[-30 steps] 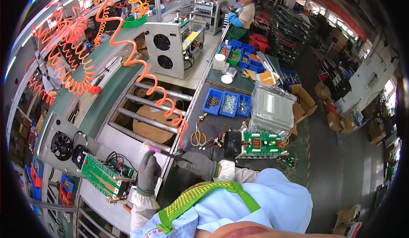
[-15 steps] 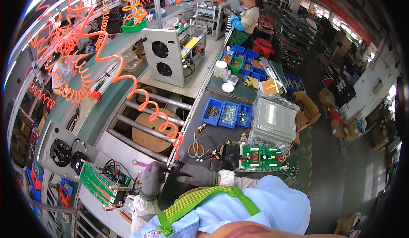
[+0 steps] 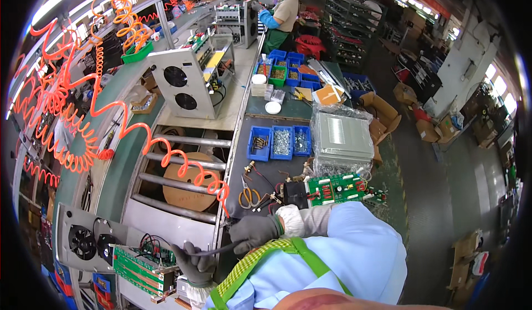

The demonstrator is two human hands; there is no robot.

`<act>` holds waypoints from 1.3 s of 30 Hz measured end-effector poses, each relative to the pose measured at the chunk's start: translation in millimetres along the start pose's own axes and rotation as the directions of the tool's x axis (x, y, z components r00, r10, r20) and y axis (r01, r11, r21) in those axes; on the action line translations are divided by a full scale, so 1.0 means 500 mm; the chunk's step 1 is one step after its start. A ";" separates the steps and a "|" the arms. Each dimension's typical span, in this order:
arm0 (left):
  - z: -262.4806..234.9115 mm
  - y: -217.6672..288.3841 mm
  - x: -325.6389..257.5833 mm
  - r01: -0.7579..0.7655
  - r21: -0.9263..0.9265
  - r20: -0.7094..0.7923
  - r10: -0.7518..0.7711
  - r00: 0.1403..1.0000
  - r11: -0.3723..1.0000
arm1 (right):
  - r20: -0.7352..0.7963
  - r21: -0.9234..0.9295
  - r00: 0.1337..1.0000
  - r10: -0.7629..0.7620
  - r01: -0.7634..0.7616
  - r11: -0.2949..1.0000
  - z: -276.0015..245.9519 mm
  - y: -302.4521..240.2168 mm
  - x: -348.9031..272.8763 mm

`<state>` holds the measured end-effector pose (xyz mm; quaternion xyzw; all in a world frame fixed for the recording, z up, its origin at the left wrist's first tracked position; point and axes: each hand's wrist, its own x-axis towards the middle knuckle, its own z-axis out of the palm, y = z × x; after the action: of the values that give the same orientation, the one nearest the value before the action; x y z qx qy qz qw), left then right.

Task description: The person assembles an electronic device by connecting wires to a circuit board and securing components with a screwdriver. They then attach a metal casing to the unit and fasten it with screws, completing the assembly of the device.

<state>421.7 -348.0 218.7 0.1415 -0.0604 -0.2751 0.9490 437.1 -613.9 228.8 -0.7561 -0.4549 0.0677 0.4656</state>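
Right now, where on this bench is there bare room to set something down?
Bare dark mat lies between the blue screw bins and the green circuit board. Around the pliers and right hand it is crowded with cables.

The dark desk (image 3: 260, 171) carries three blue bins (image 3: 281, 142) of small parts, orange-handled pliers (image 3: 248, 194) and a green circuit board (image 3: 337, 188). Beside the bins lies a grey metal unit wrapped in clear plastic (image 3: 342, 138).
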 end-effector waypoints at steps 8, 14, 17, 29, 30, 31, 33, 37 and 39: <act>-0.059 0.058 -0.056 -0.101 0.349 -0.280 0.207 0.937 0.931 | 0.134 -0.240 0.964 0.229 -0.193 0.951 0.007 0.040 0.062; -0.039 0.076 -0.086 -0.063 0.712 -0.329 0.412 0.850 0.699 | 0.172 -0.460 0.968 0.183 -0.085 0.884 -0.053 0.010 0.128; -0.029 0.084 -0.082 -0.008 0.711 -0.469 0.483 0.739 0.703 | 0.112 -0.618 0.984 0.139 -0.040 0.785 -0.099 -0.037 0.181; -0.081 0.008 -0.077 0.110 0.932 -0.263 0.438 0.860 0.345 | 0.508 -0.679 0.860 -0.053 0.438 0.590 0.066 -0.391 0.314; -0.082 -0.004 -0.089 0.095 0.954 -0.220 0.450 0.866 0.284 | 0.551 -0.648 0.832 -0.059 0.472 0.598 0.062 -0.410 0.308; -0.083 -0.009 -0.092 0.096 0.944 -0.236 0.446 0.864 0.314 | 0.583 -0.626 0.810 -0.057 0.493 0.605 0.050 -0.419 0.304; -0.109 -0.043 -0.113 0.046 0.629 -0.532 0.387 0.753 0.776 | 0.652 -0.590 0.758 -0.018 0.521 0.617 0.040 -0.417 0.321; -0.094 -0.054 -0.154 0.086 0.766 -0.442 0.425 0.790 0.637 | 0.759 -0.508 0.649 0.063 0.529 0.680 0.023 -0.387 0.361; -0.144 -0.080 -0.225 0.227 0.891 -0.422 0.537 0.730 0.392 | 0.790 -0.260 0.603 -0.108 0.490 0.832 0.049 -0.283 0.376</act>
<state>320.8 -302.9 134.0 0.7119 0.1255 -0.0282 0.6904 444.2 -435.1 384.0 -0.6555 -0.7310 0.1824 0.0514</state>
